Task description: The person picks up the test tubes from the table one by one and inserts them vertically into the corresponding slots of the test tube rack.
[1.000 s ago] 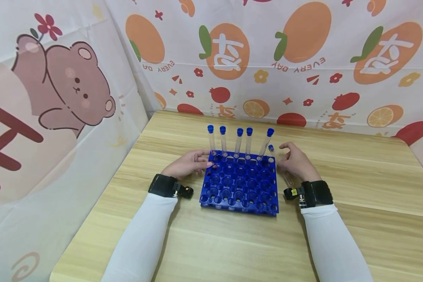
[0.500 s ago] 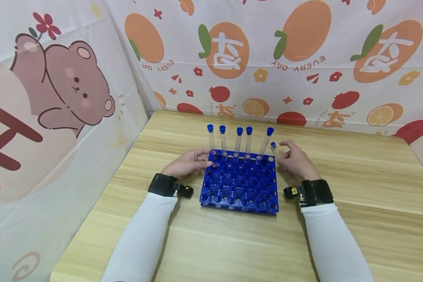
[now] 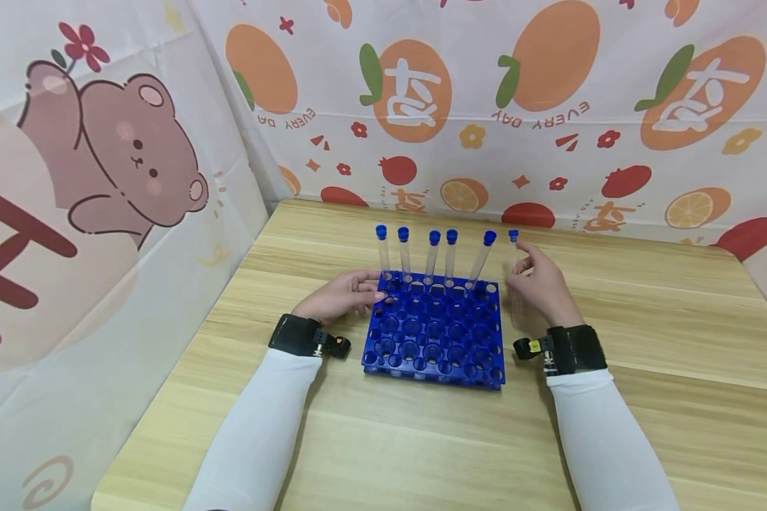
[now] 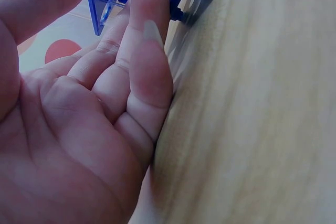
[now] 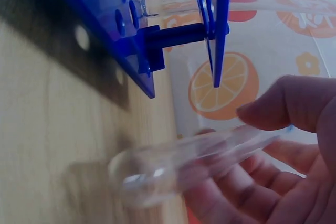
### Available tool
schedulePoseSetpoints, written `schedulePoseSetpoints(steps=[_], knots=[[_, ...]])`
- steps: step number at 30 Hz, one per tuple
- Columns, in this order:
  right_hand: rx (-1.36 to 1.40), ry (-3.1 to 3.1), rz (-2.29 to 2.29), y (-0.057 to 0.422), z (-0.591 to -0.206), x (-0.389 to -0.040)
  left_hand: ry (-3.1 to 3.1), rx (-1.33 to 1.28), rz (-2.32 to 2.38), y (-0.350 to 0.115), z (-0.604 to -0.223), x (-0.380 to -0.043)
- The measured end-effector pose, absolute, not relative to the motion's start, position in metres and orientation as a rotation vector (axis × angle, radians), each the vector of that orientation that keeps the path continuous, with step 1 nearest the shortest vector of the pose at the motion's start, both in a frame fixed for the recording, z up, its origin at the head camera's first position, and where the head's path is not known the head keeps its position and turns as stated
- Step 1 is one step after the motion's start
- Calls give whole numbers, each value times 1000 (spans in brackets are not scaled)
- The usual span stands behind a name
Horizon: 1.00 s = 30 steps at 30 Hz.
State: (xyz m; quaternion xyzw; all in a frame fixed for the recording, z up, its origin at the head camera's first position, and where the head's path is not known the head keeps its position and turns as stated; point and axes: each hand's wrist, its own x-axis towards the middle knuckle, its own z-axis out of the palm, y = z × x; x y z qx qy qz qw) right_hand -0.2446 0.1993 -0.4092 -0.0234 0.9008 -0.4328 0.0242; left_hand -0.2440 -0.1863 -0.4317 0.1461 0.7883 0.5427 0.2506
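A blue test tube rack (image 3: 434,328) stands on the table with rows of round holes. My left hand (image 3: 337,297) grips its left edge, thumb on the top plate and fingers at the side. Several clear test tubes (image 3: 450,261) with blue caps stand in the back row, the rightmost one leaning right. Just right of the rack, my right hand (image 3: 544,287) pinches another capped test tube (image 3: 517,309) between thumb and fingers. In the right wrist view, that tube's rounded bottom (image 5: 139,182) is apart from the rack, near the tabletop.
The wooden table (image 3: 421,447) reaches back to a fruit-print cloth (image 3: 485,163). Another cloth with a bear print (image 3: 134,156) hangs along the left side. Black wrist straps (image 3: 575,349) with small cameras sit on both wrists.
The test tube in my right hand has turned from leaning left to nearly upright, its cap rising and moving right. My left hand and the rack stay in place.
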Motion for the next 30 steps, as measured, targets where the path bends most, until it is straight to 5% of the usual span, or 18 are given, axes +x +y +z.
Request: schedulePoseSetpoints(steps=[30], knots=[[-97,2987,-1614,193,-396,-240,2154,371,1465,-185,-427,-247]])
